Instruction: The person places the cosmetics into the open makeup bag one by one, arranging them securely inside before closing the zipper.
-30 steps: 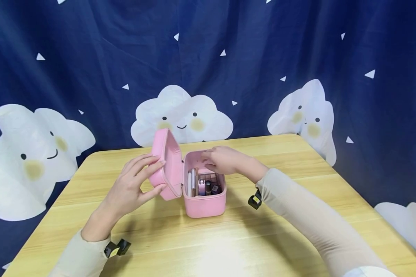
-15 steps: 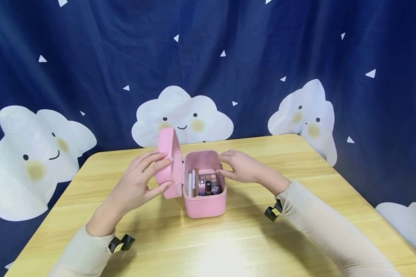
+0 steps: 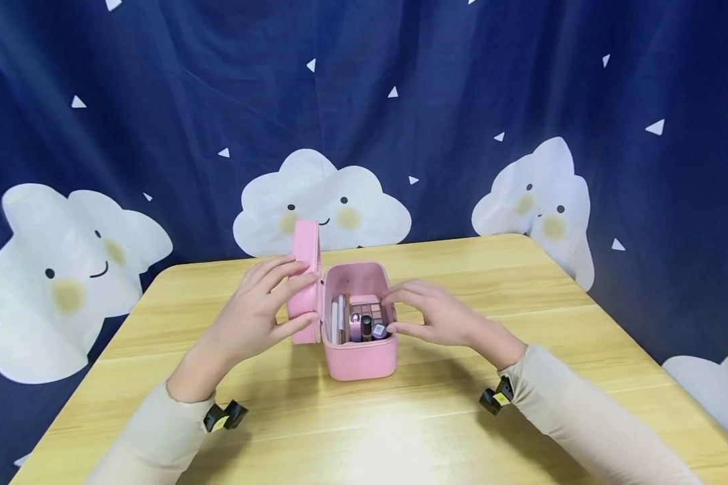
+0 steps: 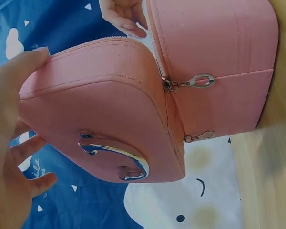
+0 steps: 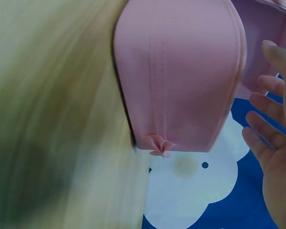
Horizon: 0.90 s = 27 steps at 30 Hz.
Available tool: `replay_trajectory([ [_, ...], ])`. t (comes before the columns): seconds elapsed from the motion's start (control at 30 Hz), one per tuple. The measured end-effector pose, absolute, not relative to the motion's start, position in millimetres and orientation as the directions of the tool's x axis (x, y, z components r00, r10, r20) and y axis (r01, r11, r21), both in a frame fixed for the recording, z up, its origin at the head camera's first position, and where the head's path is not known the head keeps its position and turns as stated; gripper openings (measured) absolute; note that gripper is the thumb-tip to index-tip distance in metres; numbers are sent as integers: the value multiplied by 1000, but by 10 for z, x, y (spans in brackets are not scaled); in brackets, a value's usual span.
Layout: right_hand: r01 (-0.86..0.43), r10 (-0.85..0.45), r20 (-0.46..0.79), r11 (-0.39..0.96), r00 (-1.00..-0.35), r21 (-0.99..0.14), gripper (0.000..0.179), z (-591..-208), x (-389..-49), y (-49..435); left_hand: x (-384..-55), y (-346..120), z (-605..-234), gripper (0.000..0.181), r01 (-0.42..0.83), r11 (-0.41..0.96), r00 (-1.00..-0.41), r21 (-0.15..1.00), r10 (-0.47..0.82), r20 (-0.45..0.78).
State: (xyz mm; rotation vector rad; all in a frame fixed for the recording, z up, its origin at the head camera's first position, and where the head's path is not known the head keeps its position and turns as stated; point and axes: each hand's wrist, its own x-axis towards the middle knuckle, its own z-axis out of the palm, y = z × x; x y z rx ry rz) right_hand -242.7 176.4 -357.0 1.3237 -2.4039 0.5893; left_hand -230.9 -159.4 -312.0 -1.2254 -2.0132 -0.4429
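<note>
A pink cosmetic case point(image 3: 362, 364) stands on the table, its lid point(image 3: 306, 269) raised upright on the left side. My left hand point(image 3: 257, 313) holds the lid from outside, thumb point(image 4: 31, 62) at one edge and fingers toward the other. Inside the case are slim tubes point(image 3: 338, 320), a small pink bottle point(image 3: 355, 327), a black-capped bottle point(image 3: 367, 328), a dark square-topped item point(image 3: 379, 331) and a palette point(image 3: 367, 310). My right hand point(image 3: 439, 313) is at the right rim with fingers spread and nothing in them.
The wood-grain table point(image 3: 279, 431) carries the case near its back half. Behind it hangs a dark blue curtain point(image 3: 437, 81) with white clouds. Metal zipper pulls point(image 4: 200, 81) and a silver handle point(image 4: 117, 152) show on the case.
My left hand has swung the lid rightward, from leaning outward to nearly upright. My right hand has come out of the case and moved to the right and nearer, beside the rim.
</note>
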Motion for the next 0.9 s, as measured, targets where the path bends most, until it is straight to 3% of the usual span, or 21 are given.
replay_trajectory([
  [0.23,-871,-734,484,468,-477,-150,46,-3669,-2352,1788,-2336,-1533,-3094,51,874,474,-261,-108,644,720],
  [0.9,-925,-752,568,377,-334,-45,27,-3858,-2339,1799,-2316,-1217,-3033,47,862,485,-292,-149,713,638],
])
